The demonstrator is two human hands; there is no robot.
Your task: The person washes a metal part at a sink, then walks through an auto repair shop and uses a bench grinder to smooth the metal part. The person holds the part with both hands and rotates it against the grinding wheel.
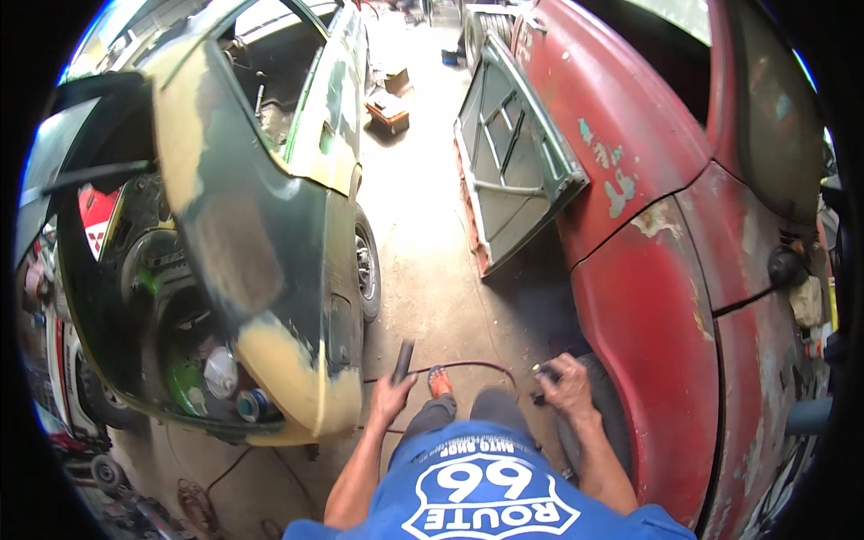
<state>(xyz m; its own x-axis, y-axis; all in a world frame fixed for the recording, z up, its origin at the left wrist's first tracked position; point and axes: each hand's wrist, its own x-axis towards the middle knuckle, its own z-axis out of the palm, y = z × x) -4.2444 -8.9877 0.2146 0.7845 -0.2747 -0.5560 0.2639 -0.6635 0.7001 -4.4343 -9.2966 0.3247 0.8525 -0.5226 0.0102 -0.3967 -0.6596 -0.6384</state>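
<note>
My left hand [391, 401] is closed around a short dark bar-shaped object [404, 359], whose upper end sticks out past my fingers; its exact kind I cannot make out. My right hand [570, 389] has its fingers curled round a small dark object [545, 372] with a yellowish spot at its tip. To the left of my left hand is the rear corner of a green car body [238, 252] with tan filler patches. Close to my right hand are a dark tire [598, 414] and the red car body [661, 360]. Neither hand visibly touches a car.
A detached car door panel [504, 153] leans against the red car. A dark red hose [472, 364] crosses the concrete floor by my sandaled foot [439, 382]. Farther off, an orange box [389, 112] sits beside the green car. Coiled cable [193, 499] lies at lower left.
</note>
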